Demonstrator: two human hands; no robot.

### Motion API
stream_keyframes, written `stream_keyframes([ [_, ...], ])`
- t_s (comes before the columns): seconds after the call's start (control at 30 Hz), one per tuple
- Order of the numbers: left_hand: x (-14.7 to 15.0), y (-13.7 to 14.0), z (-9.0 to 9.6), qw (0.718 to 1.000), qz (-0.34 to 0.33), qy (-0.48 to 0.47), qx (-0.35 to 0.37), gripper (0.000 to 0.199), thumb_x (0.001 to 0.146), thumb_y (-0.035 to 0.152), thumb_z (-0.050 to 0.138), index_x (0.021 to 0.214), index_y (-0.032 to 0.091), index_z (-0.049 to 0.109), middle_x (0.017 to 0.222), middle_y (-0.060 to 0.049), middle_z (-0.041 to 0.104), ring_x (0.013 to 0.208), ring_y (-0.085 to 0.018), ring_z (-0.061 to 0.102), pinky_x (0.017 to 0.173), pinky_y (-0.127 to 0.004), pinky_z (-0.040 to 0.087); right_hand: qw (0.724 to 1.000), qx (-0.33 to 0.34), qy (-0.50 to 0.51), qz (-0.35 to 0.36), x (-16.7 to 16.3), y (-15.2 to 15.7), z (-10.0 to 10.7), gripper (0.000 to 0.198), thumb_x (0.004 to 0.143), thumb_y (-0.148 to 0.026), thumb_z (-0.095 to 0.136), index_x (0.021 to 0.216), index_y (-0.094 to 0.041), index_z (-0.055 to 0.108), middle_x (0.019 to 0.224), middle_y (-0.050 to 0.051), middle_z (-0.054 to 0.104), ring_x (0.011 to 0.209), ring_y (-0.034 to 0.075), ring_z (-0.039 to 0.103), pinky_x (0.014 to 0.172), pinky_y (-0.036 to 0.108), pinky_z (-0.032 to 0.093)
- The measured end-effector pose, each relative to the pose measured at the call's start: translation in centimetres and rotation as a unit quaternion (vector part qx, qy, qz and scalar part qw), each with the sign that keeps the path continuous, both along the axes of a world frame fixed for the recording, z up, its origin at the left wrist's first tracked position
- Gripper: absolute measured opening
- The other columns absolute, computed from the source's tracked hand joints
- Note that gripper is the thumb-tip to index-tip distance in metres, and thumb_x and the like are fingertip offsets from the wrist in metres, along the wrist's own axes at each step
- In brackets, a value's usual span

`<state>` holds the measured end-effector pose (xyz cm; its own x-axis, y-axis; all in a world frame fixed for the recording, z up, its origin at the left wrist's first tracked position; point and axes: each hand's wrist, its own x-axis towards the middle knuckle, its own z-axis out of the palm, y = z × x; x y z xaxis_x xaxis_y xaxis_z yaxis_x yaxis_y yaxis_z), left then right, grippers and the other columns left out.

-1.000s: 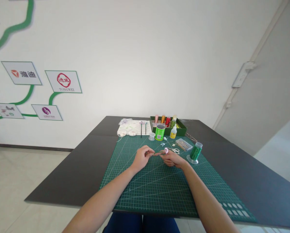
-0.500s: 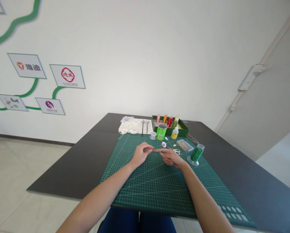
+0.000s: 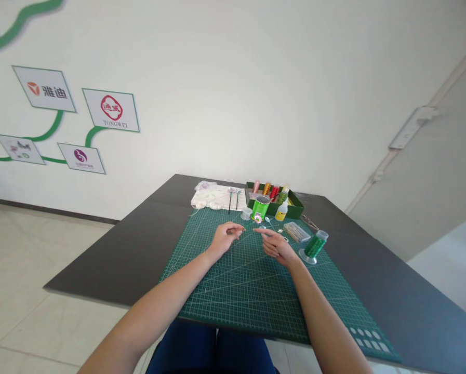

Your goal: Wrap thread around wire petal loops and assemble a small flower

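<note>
My left hand [image 3: 225,238] is over the green cutting mat [image 3: 233,291], thumb and fingertips pinched together; whatever is between them is too small to make out. Facing it across a small gap, my right hand [image 3: 276,245] has its index finger stretched left and the other fingers curled in. A small pink-and-white flower [image 3: 257,219] shows just above that index finger, on a thin stem that seems to run down into the curled fingers. White-handled scissors [image 3: 285,239] lie partly hidden behind my right hand.
Behind stand a green can [image 3: 260,209], a glue bottle [image 3: 281,211] and a green box [image 3: 296,210] with thread spools. To the right are a clear case [image 3: 297,232], a green thread spool [image 3: 315,245] and pliers [image 3: 309,222]. White cloth [image 3: 213,198] lies back left.
My hands have moved apart, leaving a gap between the fingertips. The flower has shifted left and away from me, now in front of the green can. The camera view has tilted slightly.
</note>
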<state>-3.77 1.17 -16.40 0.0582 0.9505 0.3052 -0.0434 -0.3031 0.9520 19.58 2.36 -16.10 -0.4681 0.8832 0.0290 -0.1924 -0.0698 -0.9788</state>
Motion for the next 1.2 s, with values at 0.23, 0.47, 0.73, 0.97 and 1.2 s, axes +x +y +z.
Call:
stream_keyframes([
  [0.23, -0.5, 0.4, 0.2, 0.999, 0.017, -0.02, -0.019, 0.024, 0.074, 0.028, 0.076, 0.093, 0.013, 0.079, 0.077, -0.007, 0.073, 0.062, -0.013, 0.06, 0.049, -0.02, 0.04, 0.994, 0.009, -0.037, -0.1, 0.5, 1.2, -0.8, 0.052, 0.079, -0.045, 0.078, 0.118, -0.01, 0.07, 0.039, -0.015, 0.028, 0.034, 0.005, 0.02, 0.038, 0.022, 0.015],
  [0.47, -1.1, 0.9, 0.2, 0.999, 0.025, -0.033, -0.025, 0.026, 0.075, 0.03, 0.076, 0.095, 0.013, 0.079, 0.087, -0.01, 0.077, 0.064, -0.013, 0.061, 0.049, -0.02, 0.041, 0.975, 0.035, -0.075, -0.206, 1.6, 2.3, -1.5, 0.063, 0.071, -0.05, 0.078, 0.119, -0.011, 0.069, 0.04, -0.016, 0.028, 0.035, 0.007, 0.025, 0.037, 0.022, 0.021],
  [0.73, -1.1, 1.0, 0.1, 0.999, 0.03, -0.022, -0.014, 0.024, 0.077, 0.028, 0.076, 0.094, 0.012, 0.079, 0.082, -0.009, 0.075, 0.063, -0.013, 0.061, 0.049, -0.02, 0.042, 0.93, 0.096, -0.158, -0.317, 2.3, 3.0, -2.3, 0.054, 0.073, -0.053, 0.074, 0.109, -0.012, 0.073, 0.043, -0.007, 0.045, 0.04, 0.014, 0.042, 0.044, 0.028, 0.034],
  [0.97, -0.4, 0.4, 0.1, 0.999, 0.027, 0.006, 0.019, 0.014, 0.077, 0.021, 0.074, 0.088, 0.015, 0.08, 0.083, -0.006, 0.073, 0.063, -0.012, 0.061, 0.058, -0.024, 0.049, 0.883, 0.201, -0.202, -0.374, 2.0, 2.6, -0.8, 0.035, 0.074, -0.036, 0.073, 0.102, -0.017, 0.076, 0.098, 0.012, 0.072, 0.082, 0.023, 0.057, 0.072, 0.034, 0.048],
  [1.2, -0.1, -0.4, 0.4, 0.995, 0.02, 0.072, 0.06, 0.013, 0.084, 0.023, 0.071, 0.09, 0.016, 0.08, 0.084, -0.005, 0.071, 0.063, -0.012, 0.061, 0.063, -0.026, 0.052, 0.938, 0.17, -0.181, -0.241, 0.1, 1.5, -0.5, 0.046, 0.078, -0.042, 0.072, 0.116, -0.015, 0.075, 0.078, 0.006, 0.072, 0.049, 0.012, 0.044, 0.045, 0.026, 0.035],
])
